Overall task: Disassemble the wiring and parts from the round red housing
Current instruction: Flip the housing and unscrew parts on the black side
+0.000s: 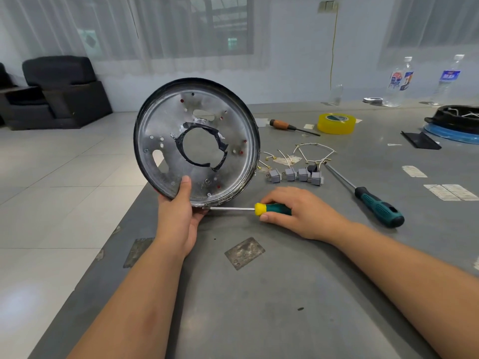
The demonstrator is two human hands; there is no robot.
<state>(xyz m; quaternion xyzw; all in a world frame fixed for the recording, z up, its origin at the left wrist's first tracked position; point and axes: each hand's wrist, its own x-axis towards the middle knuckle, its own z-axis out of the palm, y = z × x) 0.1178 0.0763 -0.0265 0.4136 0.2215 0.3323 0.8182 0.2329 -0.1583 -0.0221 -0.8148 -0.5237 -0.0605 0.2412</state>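
At the near-left corner of the grey table (259, 294), close to the edge over the tiled floor:

Housing: round housing (196, 142) stood on its rim, tilted, bare metal inner face turned to the camera; dark rim all round, red showing only through small holes.
Axis: a disc has no long axis to speak of; its central axis, through the ragged middle opening, points roughly toward the viewer and a little up. The disc leans back, away from the viewer.
Left hand: left hand (181, 216) holds the lower rim, thumb pressed on the inner face, fingers hidden behind.
Right hand: right hand (300, 212) wrapped round the green handle of the small screwdriver (248, 209).
Tool line: shaft lies near level, pointing left; its tip meets the bottom edge of the housing just beside the left palm. The exact seat of the tip cannot be told.
Parts already out: four grey switch blocks (295, 175) and loose white wires (308, 154) lying right of the housing.
Step, as judged: late in the task; the inner face looks stripped, and work is on a fastener or seam at the bottom rim.
Next move, as judged: steady grip on the rim, tip kept seated, force kept off the left palm.
Also on table: larger screwdriver (373, 200), wooden-handled screwdriver (287, 126), yellow tape roll (336, 123).
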